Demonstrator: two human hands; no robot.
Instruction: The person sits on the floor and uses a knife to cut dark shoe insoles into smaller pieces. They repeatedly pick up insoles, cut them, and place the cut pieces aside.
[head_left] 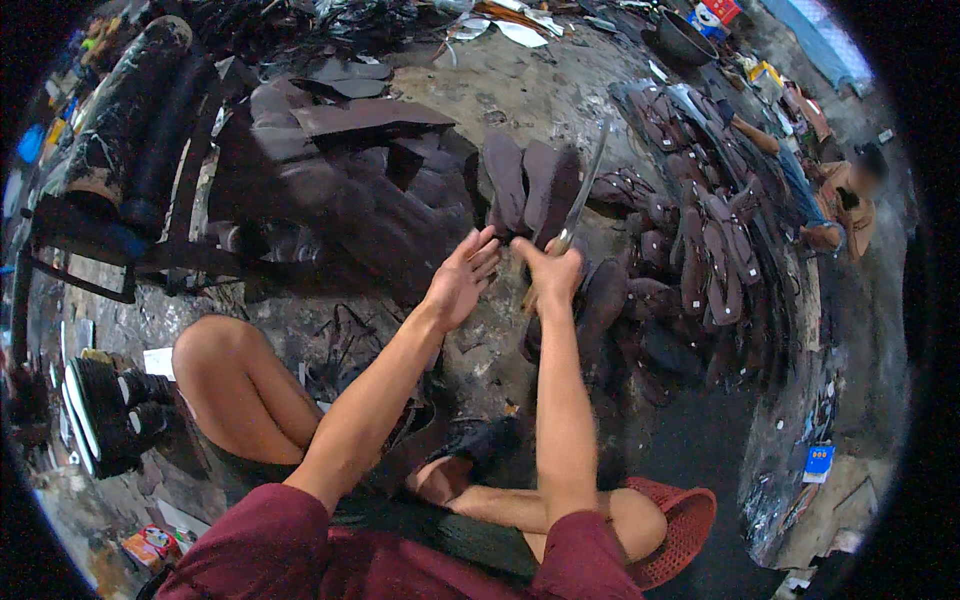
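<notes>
My right hand is closed round the handle of a long knife, its narrow blade pointing up and away from me. To its left, my left hand is open, palm turned inward, with nothing in it that I can see. Just beyond both hands lie dark brown sole-shaped pieces side by side, the knife blade passing along their right side. A large heap of dark brown sheet material spreads to the left of them. Whether my fingers touch the nearest sole ends, I cannot tell.
Many dark sandals are piled on the right. Past them sits another person. A red perforated basket stands by my right knee. Dark rolls lean at the far left, and a dark basin sits at the back right.
</notes>
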